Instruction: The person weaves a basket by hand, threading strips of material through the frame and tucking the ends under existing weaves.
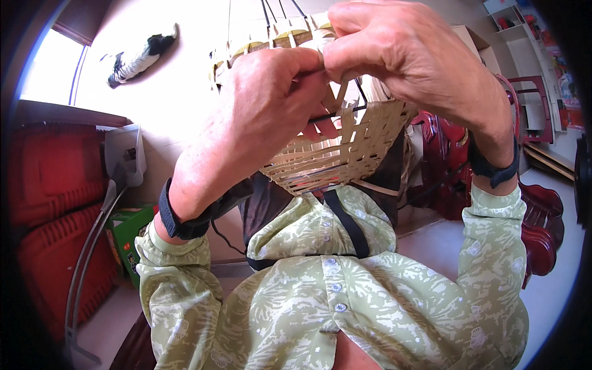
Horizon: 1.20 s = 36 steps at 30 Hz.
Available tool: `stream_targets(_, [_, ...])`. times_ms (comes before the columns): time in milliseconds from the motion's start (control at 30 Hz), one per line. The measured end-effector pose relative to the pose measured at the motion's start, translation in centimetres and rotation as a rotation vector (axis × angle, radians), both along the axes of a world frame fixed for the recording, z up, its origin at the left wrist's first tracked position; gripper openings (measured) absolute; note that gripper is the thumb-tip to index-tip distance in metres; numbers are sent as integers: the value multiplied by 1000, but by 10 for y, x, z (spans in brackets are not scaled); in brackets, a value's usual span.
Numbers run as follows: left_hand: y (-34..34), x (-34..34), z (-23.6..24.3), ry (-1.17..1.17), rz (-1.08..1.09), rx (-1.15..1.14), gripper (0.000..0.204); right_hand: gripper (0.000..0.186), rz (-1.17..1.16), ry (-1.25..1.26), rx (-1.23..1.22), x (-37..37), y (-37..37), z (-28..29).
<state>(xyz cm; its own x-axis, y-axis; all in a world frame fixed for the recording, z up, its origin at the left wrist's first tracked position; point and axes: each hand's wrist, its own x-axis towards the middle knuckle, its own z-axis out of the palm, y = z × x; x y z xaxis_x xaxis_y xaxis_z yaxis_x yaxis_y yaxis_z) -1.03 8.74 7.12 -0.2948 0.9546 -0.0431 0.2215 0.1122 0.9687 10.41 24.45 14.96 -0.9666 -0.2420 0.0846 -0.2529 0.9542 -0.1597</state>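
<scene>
At centre, a pale, loosely woven basket (370,145)

We're up on the wearer's own head, one wide fisheye tipped steeply downward and out ahead! The green shirt (407,296) fills the bottom of the frame, the left hand (265,86) and right hand (401,52) sit close to the lens at upper centre, the floor (179,105) lies farther off, upper left, and darkness rounds the corners.
</scene>
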Motion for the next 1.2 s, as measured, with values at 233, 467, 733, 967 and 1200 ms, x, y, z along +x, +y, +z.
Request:
stream_targets(233, [-1, 7, 0, 6, 80, 30, 15, 9, 24, -125, -197, -4, 4, 5])
stream_targets(467, [-4, 16, -4, -197, 161, 143, 14, 6, 62, -52, -315, -6, -5, 6])
stream_targets(733, [-6, 13, -11, -175, 153, 215, 12, 5, 93, 39, -159, -2, -5, -2])
stream_targets(967, [-10, 10, -8, -224, 21, 177, 18, 9, -12, 154, -165, 5, -9, -13])
stream_targets(1200, [-10, 12, 3, -248, 55, 75, 20, 26, 30, 113, -287, 13, -5, -19])
